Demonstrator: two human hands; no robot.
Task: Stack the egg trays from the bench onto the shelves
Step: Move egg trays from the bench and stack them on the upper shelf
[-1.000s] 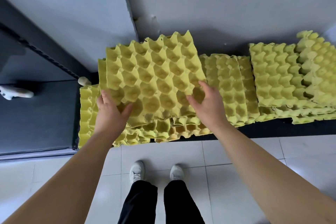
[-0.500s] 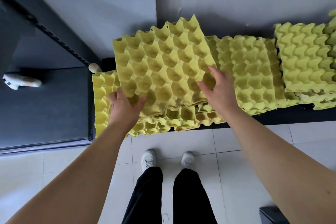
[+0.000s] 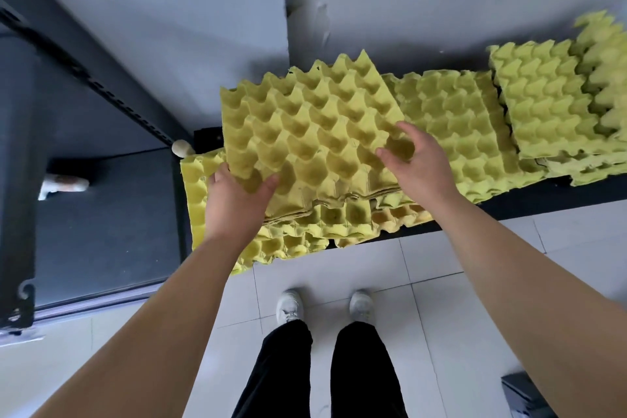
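Yellow moulded-pulp egg trays (image 3: 458,132) lie in overlapping stacks along the dark surface (image 3: 529,200) against the wall.

Step in hand: pick-up of the top bundle (image 3: 305,132). It is a few nested trays, sitting skewed on the lower stack (image 3: 339,219) with its near edge raised.

- Left hand (image 3: 237,207): grips the near-left corner, thumb on top, fingers (image 3: 217,178) wrapped round the edge.
- Right hand (image 3: 420,166): lies at the right edge, thumb and forefinger spread over the cups. Whether the other fingers curl underneath cannot be told.

The shelf (image 3: 101,214) stands to the left, just beside the surface.

Next move, as judged: confirm the right-hand hold, lift the bundle level and clear of the lower stack, then carry it left to the shelf. Nested trays may separate if tilted.
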